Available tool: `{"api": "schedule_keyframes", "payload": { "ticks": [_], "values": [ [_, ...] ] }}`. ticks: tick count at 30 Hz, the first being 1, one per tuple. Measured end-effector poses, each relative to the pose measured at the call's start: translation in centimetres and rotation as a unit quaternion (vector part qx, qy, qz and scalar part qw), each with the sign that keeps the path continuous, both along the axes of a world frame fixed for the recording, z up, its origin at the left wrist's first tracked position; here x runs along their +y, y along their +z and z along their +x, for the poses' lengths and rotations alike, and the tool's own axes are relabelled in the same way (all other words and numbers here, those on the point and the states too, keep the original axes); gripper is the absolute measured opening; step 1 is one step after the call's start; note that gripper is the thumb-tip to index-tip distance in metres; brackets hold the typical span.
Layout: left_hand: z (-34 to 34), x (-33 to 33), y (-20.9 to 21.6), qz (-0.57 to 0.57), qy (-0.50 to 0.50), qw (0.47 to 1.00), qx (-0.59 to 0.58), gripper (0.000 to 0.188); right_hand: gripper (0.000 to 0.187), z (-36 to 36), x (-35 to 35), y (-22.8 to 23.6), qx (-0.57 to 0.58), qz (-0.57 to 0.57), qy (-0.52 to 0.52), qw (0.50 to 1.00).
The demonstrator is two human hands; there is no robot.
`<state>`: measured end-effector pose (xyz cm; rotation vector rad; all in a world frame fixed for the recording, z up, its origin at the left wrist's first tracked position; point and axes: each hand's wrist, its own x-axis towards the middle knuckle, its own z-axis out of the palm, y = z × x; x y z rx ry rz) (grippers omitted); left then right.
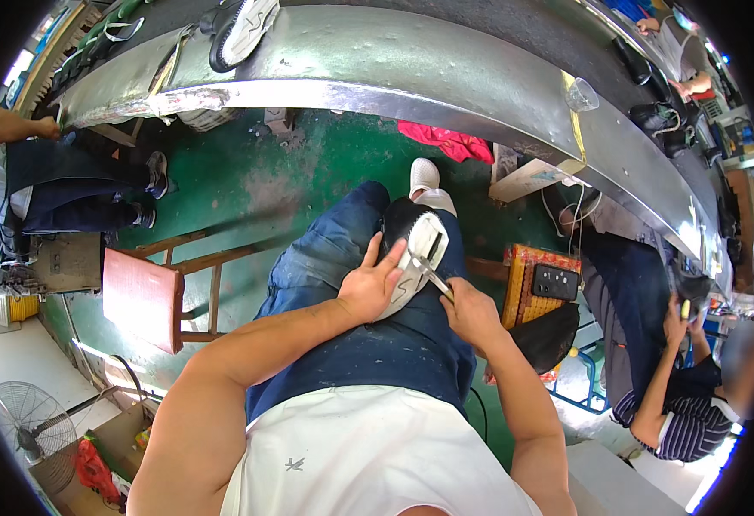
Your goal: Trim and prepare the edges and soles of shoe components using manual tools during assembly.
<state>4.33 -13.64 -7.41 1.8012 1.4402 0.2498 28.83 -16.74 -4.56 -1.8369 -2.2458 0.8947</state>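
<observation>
A black shoe [401, 218] without an outsole lies bottom up across my thighs. Its pale underside carries a dark squiggly mark and has a pleated rim at the toe. My left hand [372, 288] grips the shoe from its left side, fingers along the edge and underside. In my right hand [473, 314] is a metal hand tool [432, 274] with a narrow shaft. Its head meets the underside near the middle; I cannot make out its exact kind. My right fingers are wrapped round the handle, which is mostly hidden.
Ahead runs a metal-edged bench [334, 93] bearing another upturned shoe [241, 36] and a clear cup [580, 95]. A red-topped stool [143, 297] stands left. At right, a phone [556, 281] rests on a beaded seat [521, 288]. Co-workers are at both sides; a fan [31, 430] is lower left.
</observation>
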Motion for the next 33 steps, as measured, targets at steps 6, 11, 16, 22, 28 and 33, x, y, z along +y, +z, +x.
{"api": "schedule_keyframes", "payload": {
  "ticks": [6, 11, 16, 22, 28, 33],
  "values": [
    [-0.8, 2.0, 1.0, -0.026, -0.096, 0.994, 0.047, 0.057, 0.024, 3.9, 4.3, 0.3, 0.16, -0.339, -0.022, 0.927],
    [-0.6, 3.9, 2.7, -0.087, -0.123, 0.986, 0.066, 0.055, 0.036, -0.6, 5.6, 1.1, 0.224, -0.049, -0.086, 0.97],
    [-1.2, 3.8, 2.2, -0.062, -0.154, 0.984, 0.059, 0.055, 0.047, -1.5, 7.0, -0.5, 0.1, -0.078, 0.004, 0.992],
    [-2.8, 1.0, 0.9, -0.067, -0.072, 0.995, -0.032, 0.06, 0.046, -1.7, 5.7, 0.5, 0.072, -0.124, 0.009, 0.99],
    [-3.4, 0.4, 0.0, -0.133, 0.058, 0.984, -0.105, 0.091, 0.042, -2.1, 1.9, 0.5, 0.095, -0.135, 0.03, 0.986],
    [-3.9, 1.4, 0.9, -0.172, -0.023, 0.982, -0.074, 0.103, 0.044, -2.1, 1.0, 0.3, 0.125, -0.177, -0.02, 0.976]
  ]
}}
